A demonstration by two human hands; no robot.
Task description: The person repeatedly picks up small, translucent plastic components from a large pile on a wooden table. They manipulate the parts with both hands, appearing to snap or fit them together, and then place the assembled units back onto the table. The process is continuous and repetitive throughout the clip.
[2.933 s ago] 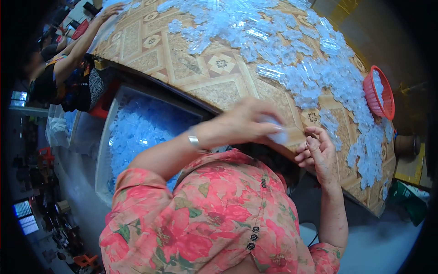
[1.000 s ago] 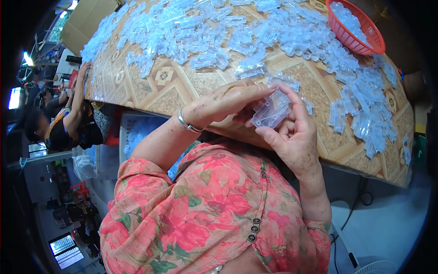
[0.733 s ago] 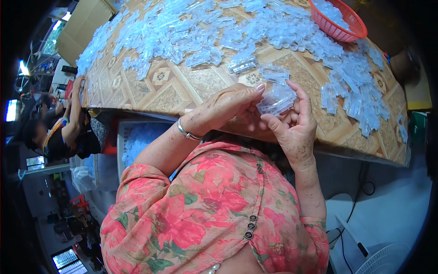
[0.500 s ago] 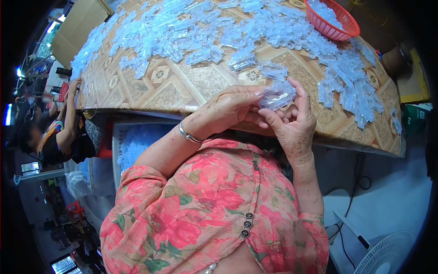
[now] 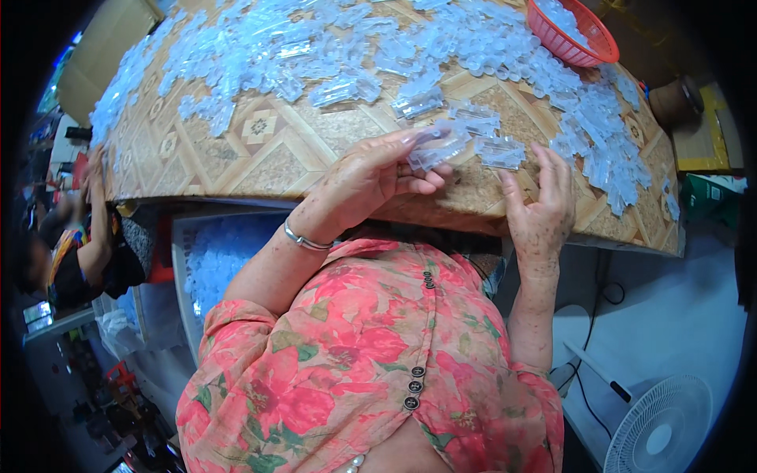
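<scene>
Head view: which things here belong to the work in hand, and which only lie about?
In the work:
left hand holding a clear plastic piece
right hand, open
clear pieces on the table
red basket

Lying about:
white fan
cardboard box

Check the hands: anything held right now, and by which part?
The left hand pinches a clear plastic piece at its near end between thumb and fingertips. The right hand is open and holds nothing, beside loose clear pieces on the table.
</scene>
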